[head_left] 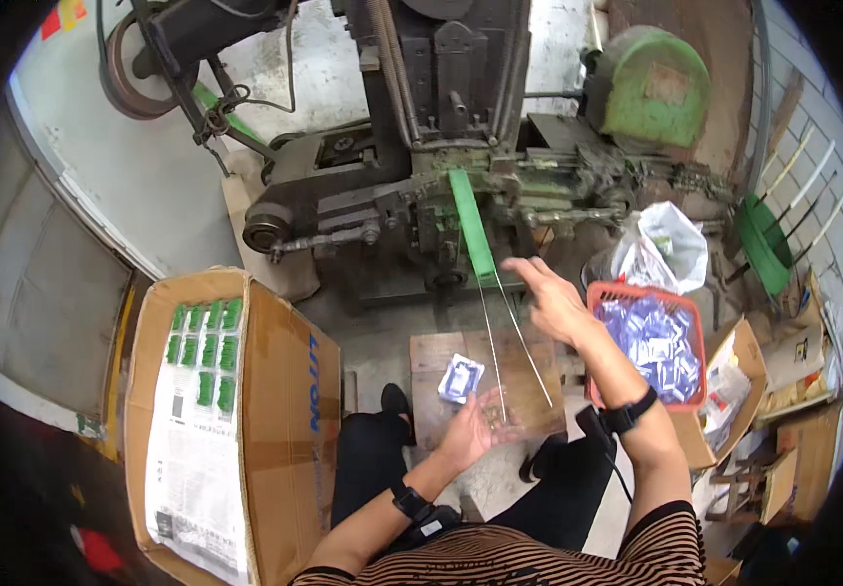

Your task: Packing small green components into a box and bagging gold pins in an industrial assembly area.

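My left hand (472, 430) is low over the wooden board (431, 344), at the lower ends of two thin metal rods (521, 337). Its fingers are around what looks like a clear plastic piece (496, 414), whose edges are hard to make out. Just beyond that hand, a small clear pack with a blue-and-white card (461, 379) lies on the board. My right hand (552, 305) is raised beside the lower end of a green chute (472, 227), index finger stretched out and nothing visible in it. The rods slope down from the chute toward me.
A dark, greasy machine (343, 207) stands ahead. At left, a tall cardboard box (285, 391) bears newspaper (182, 459) and rows of green packs (205, 352). On the right are a red basket (697, 376) of blue packs, a white plastic bag (675, 244) and an open carton (749, 361).
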Demonstrator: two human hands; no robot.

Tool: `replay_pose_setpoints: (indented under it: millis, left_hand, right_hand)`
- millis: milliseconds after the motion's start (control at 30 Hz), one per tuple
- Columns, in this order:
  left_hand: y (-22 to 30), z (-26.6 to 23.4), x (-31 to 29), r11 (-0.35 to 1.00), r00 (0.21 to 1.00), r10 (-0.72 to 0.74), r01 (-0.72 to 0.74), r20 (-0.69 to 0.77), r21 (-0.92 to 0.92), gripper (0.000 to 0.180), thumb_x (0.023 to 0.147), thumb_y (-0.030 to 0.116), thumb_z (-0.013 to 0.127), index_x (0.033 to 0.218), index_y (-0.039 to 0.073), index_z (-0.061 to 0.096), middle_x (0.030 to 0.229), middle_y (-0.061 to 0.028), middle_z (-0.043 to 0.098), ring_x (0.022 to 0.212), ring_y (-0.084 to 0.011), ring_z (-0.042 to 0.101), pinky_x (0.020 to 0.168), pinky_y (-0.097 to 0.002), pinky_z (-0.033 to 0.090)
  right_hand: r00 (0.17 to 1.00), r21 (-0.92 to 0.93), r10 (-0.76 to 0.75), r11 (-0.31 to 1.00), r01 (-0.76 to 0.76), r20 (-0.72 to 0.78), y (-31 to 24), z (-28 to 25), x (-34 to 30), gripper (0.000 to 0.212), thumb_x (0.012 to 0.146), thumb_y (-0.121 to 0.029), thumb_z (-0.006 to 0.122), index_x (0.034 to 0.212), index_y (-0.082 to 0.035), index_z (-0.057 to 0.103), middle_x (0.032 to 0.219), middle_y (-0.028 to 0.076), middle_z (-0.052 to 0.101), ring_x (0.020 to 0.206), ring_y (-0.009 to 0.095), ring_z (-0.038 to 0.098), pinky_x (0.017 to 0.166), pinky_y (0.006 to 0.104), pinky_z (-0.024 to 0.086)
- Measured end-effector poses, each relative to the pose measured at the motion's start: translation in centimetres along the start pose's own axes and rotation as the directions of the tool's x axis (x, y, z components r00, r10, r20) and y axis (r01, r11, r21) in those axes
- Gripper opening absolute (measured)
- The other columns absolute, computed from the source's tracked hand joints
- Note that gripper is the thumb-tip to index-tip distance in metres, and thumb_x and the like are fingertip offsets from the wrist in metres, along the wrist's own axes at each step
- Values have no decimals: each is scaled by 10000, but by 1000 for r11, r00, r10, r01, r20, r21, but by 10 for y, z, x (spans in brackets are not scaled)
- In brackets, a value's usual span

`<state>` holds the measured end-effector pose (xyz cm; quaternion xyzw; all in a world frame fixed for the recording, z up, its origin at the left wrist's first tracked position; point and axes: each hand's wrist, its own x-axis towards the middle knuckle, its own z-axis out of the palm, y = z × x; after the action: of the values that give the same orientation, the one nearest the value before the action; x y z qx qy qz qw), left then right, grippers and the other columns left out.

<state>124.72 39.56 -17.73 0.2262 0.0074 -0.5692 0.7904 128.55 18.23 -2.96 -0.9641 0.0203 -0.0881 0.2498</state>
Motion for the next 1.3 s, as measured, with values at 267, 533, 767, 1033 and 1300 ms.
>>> replay_pose_setpoints:
  millis: [267,533,767,1033,1300]
  left_hand:
    - [-20,20,14,996,991,16,-4,-134,90,602,936,542,283,1325,84,331,1038,-107,538,1013,-252,563,839,-428,469]
    - [-14,52,20,997,981,66,-57,-182,56,615,932,555,290,1304,66,331,1003,-107,543,941,-263,583,790,-428,480]
    - [-11,52,26,986,952,160,-165,-262,2,506,950,499,311,1221,77,382,1061,-117,552,946,-293,586,764,-469,511]
    - [-8,47,38,994,958,99,-83,-270,72,444,956,479,300,1186,129,447,1113,-88,564,996,-251,577,803,-514,493]
    - [-14,63,18,957,920,12,103,-392,270,390,947,439,346,1060,104,511,852,-59,635,654,-189,637,417,-278,495]
  right_hand:
    - [999,-244,-3,970,14,46,56,38,81,548,665,55,536,1183,-119,496,1058,195,528,978,389,544,835,436,451]
    - [996,273,70,961,-54,-50,26,19,2,246,725,60,527,934,9,647,922,153,624,888,276,612,785,335,470]
    - [994,447,97,887,-112,57,15,37,-41,176,781,-20,578,935,34,645,874,134,648,837,215,619,766,315,469]
    - [981,242,151,963,-117,-125,-15,42,-97,168,749,-4,538,882,-27,638,856,181,611,823,366,592,731,417,469]
    - [973,299,171,947,-118,-156,-20,47,-129,212,745,-1,541,918,-53,652,852,151,594,815,317,594,712,371,472]
